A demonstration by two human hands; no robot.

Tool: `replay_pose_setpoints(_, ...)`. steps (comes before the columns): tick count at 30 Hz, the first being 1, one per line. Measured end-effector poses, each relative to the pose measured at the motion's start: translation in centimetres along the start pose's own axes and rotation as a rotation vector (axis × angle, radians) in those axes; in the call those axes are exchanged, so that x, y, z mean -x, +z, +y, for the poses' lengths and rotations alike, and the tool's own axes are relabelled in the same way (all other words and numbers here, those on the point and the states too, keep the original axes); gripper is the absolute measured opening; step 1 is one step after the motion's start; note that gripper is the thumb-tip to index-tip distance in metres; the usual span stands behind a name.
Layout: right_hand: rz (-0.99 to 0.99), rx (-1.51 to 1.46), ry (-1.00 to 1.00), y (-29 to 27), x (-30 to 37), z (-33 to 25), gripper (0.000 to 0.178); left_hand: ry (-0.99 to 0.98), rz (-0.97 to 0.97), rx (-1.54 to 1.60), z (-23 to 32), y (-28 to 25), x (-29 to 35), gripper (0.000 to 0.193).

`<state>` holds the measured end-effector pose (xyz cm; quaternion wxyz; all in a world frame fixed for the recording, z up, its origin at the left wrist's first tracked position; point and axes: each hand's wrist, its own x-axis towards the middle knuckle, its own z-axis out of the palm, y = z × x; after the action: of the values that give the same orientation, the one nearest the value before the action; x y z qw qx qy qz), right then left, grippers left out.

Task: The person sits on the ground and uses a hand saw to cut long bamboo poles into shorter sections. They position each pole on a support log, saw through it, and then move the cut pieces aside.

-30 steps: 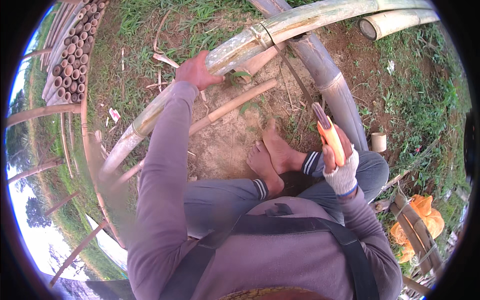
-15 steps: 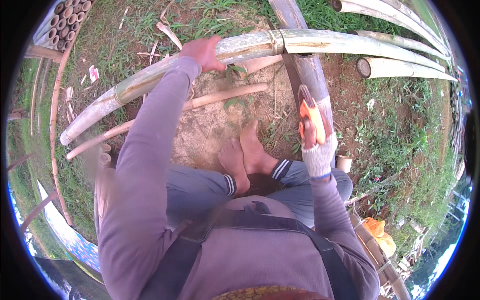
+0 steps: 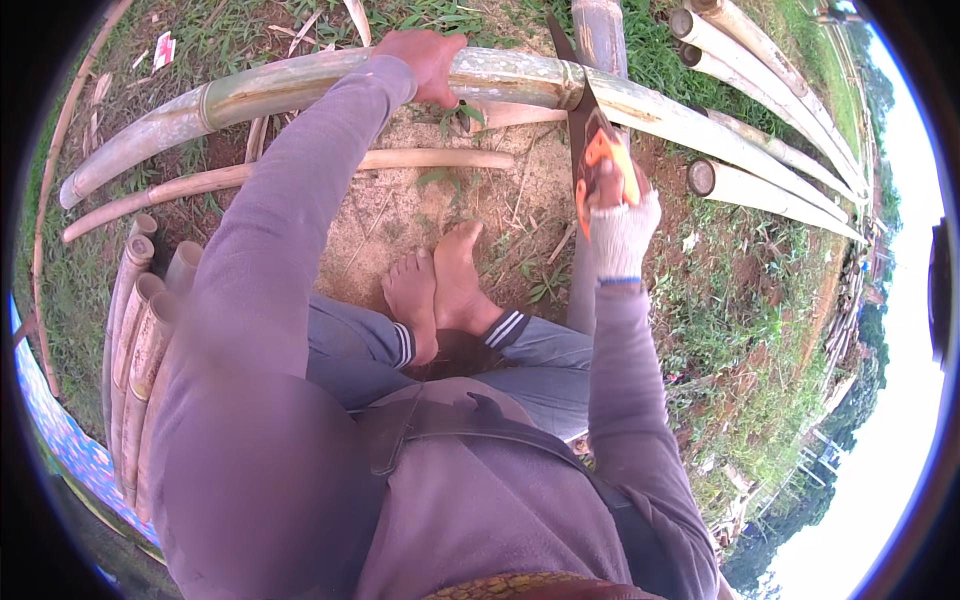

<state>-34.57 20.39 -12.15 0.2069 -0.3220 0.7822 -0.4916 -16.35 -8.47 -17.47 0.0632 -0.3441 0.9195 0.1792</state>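
A long pale green bamboo pole point(image 3: 520, 78) lies crosswise in front of me, over a thicker grey bamboo support point(image 3: 598, 40). My left hand point(image 3: 425, 62), bare, is wrapped over the pole left of the middle. In a white knit glove, my right hand point(image 3: 622, 215) grips the orange handle of a hand saw point(image 3: 612, 160). Its dark blade crosses the pole beside a node ring, right above the support, and the tip sticks out beyond. How deep the blade sits in the pole cannot be seen.
A thin bamboo stick point(image 3: 435, 159) lies on the dirt just nearer than the pole. My bare feet point(image 3: 455, 275) rest crossed below it. Several cut bamboo lengths point(image 3: 765, 197) lie at the right, and more bamboo pieces point(image 3: 140, 350) are bundled at my left side.
My right hand has pushed the saw forward, so its handle is now close to the pole. My left hand keeps its hold on the pole. The whole view has shifted.
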Motion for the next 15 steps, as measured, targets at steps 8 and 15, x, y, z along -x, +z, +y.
replay_pose_setpoints(8, 0.047, 0.023, 0.024, -7.7, 10.9, -0.9, 0.05, 0.006, -0.051, 0.01, 0.0, 0.1, 0.5, 0.085)
replay_pose_setpoints(15, -0.023, 0.099, -0.003, 1.2, -5.7, -0.3, 0.028, 0.004, -0.059, 0.031, 0.8, 0.7, 0.4, 0.085)
